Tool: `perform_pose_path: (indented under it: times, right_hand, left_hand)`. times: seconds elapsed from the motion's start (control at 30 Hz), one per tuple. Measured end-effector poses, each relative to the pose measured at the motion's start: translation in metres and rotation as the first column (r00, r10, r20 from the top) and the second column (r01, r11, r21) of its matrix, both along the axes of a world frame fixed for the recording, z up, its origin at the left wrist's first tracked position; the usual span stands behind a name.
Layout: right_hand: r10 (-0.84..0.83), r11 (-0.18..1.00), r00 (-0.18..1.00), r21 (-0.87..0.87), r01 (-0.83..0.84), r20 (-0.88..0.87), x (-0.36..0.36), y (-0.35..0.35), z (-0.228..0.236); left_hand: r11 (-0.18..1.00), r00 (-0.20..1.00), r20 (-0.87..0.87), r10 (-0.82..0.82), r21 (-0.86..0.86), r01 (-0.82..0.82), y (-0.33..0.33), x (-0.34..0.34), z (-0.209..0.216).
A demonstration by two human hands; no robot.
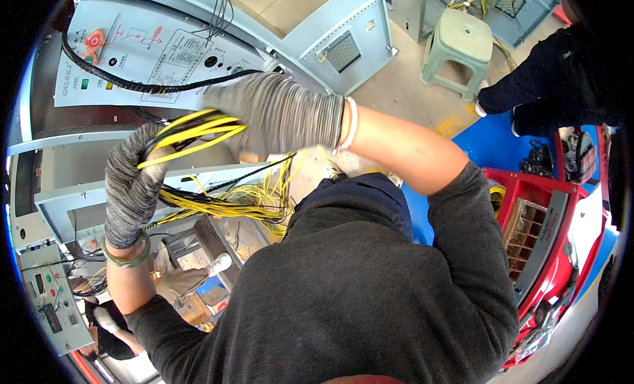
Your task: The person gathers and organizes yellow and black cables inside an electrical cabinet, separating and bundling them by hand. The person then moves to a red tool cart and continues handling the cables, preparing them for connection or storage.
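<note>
Nearest, below the gloved hands, are the person's dark sleeves and back [370, 298]. The left hand [134, 179] is curled around a looped bundle of yellow and black wires [198, 129], its thumb pressed against the strands. The right hand [264, 113] is at the bundle's other end, motion-blurred; whether its fingers pinch the wires cannot be told. Loose yellow wires [254, 207] trail below. Beyond lies a pale control panel [148, 40], a black cable [158, 88] crossing it; farther off stands a light-green stool [465, 37], near a person in dark trousers [548, 76].
</note>
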State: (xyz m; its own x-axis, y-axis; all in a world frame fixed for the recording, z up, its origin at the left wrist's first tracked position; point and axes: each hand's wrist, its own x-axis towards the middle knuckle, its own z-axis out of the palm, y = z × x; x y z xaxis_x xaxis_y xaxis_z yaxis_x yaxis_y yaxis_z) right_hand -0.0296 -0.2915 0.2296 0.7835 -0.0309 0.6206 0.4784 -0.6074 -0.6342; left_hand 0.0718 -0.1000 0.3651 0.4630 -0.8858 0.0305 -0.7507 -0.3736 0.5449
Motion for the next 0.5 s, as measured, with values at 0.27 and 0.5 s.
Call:
perform_pose_path:
  times: [0.27, 0.5]
  right_hand:
    - [0.082, 0.978, 0.958, -0.162, -0.13, -0.276, 0.018, -0.001, 0.003]
    - [0.223, 0.975, 0.914, 0.096, -0.202, -0.34, 0.011, -0.023, -0.018]
  left_hand:
    - [0.937, 0.951, -0.307, -0.036, 0.321, 0.139, 0.001, 0.026, -0.023]
    - [0.95, 0.942, 0.235, -0.238, 0.259, 0.175, 0.005, 0.034, -0.032]
